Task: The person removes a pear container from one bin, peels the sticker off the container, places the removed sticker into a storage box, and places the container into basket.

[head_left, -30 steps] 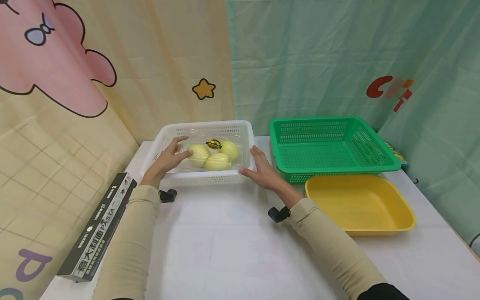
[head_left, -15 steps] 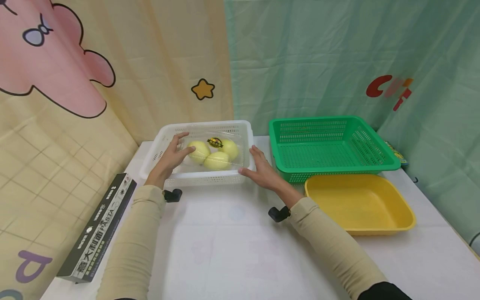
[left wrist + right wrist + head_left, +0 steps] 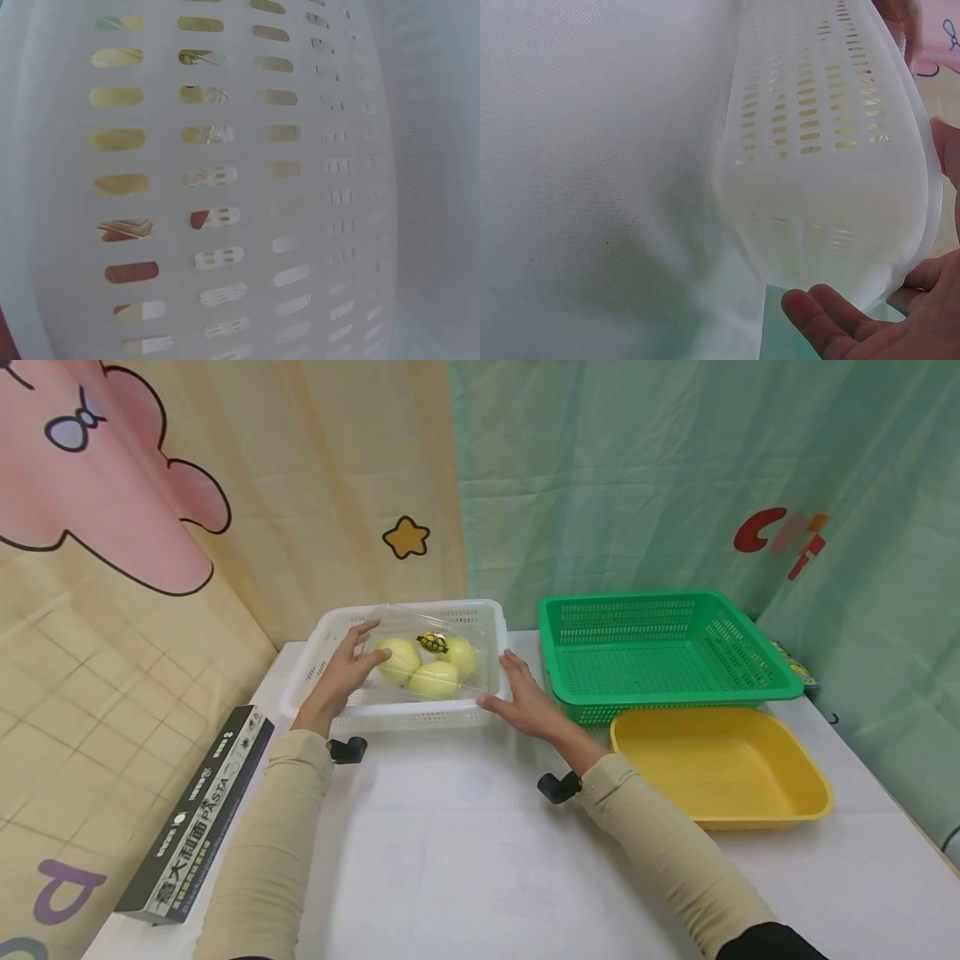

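Note:
A white perforated basket (image 3: 408,717) stands on the table at the back. Inside it is a clear plastic fruit pack (image 3: 480,647) with a dark and yellow label, holding three round, pale yellow-green fruits (image 3: 435,680). The pack's far edge is tilted up over the basket's back rim. My left hand (image 3: 341,675) reaches over the basket's front left and grips the pack's left end between thumb and fingers. My right hand (image 3: 525,702) holds the basket's front right corner, thumb at the rim and fingers against the outside (image 3: 832,311). The basket's slotted wall (image 3: 240,180) fills the left wrist view.
A green perforated basket (image 3: 667,703) stands right of the white one. In front of it lies a yellow tub (image 3: 757,820). A long black pasta box (image 3: 198,814) lies at the table's left edge. Curtains (image 3: 600,485) hang close behind.
The pack's far edge has risen and tilted inside the white basket. My left hand has shifted slightly right and up with it. The right hand stays at the basket's corner.

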Available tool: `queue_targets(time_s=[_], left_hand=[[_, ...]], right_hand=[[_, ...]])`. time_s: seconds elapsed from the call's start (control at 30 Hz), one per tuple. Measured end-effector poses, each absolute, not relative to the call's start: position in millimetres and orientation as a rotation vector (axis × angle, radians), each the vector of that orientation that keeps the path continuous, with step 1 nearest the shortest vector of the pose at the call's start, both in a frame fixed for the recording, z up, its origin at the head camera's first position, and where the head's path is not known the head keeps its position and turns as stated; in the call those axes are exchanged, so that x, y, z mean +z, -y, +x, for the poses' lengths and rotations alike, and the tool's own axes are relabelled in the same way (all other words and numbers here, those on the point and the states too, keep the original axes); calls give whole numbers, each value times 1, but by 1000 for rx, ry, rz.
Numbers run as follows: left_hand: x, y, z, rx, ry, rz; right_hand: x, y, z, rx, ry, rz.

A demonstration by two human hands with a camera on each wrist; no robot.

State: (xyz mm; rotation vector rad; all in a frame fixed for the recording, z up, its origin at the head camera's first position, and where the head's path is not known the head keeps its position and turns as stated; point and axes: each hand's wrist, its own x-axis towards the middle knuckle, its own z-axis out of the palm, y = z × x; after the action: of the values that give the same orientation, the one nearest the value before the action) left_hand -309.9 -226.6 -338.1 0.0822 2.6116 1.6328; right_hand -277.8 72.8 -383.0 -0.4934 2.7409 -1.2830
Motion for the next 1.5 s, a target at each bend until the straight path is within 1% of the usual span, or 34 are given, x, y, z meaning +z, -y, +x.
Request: queue_targets(time_s=[0.5, 1.0, 1.5], left_hand=[[-337, 221, -306, 1781, -2583, 29], [-329, 211, -300, 1888, -2602, -63], [-320, 217, -290, 2022, -2577, -88]], right_hand=[[-382, -72, -277, -1287, -2738, -494], [-382, -74, -277, -1287, -2738, -506], [-383, -75, -276, -1291, -2728, -508]])
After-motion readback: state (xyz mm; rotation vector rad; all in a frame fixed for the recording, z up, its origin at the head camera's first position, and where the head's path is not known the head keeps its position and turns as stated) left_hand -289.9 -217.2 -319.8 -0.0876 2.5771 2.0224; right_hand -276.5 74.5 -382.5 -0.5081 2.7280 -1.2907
